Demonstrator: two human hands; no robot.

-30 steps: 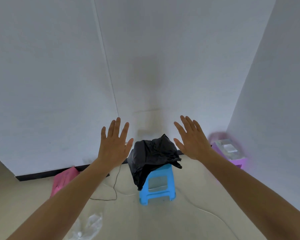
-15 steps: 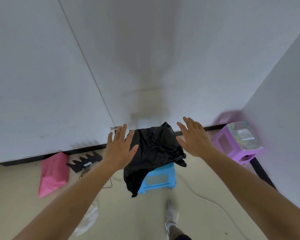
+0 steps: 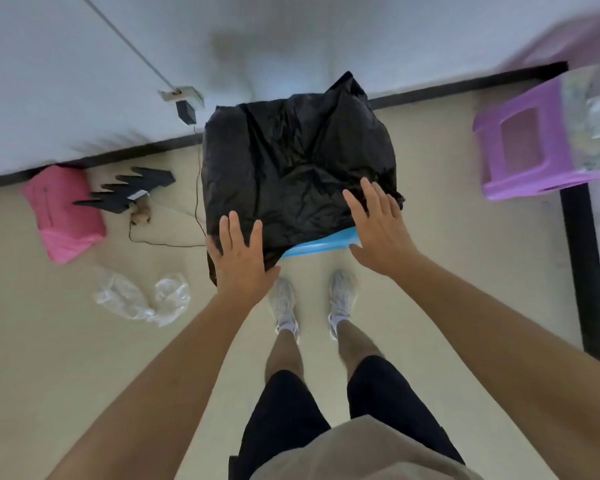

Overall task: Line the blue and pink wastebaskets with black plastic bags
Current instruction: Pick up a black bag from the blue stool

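A crumpled black plastic bag (image 3: 291, 161) lies draped over a blue plastic stool (image 3: 321, 245), only a strip of which shows at the near edge. My left hand (image 3: 241, 258) hovers at the bag's near left corner, palm down, fingers spread, holding nothing. Over the bag's near right corner my right hand (image 3: 378, 226) is also flat and open. A pink wastebasket (image 3: 63, 213) lies on its side on the floor at the left, by the wall. No blue wastebasket is in view.
A purple stool (image 3: 520, 150) with clear packets on top stands at the right. Black comb-shaped pieces (image 3: 129, 190), a thin cable (image 3: 196, 188) and clear plastic wrap (image 3: 142, 297) lie on the floor at the left. My feet (image 3: 312, 303) stand just before the blue stool.
The camera has tilted down from the wall to the floor and moved closer. Both open hands have come down to the near edge of the black bag.
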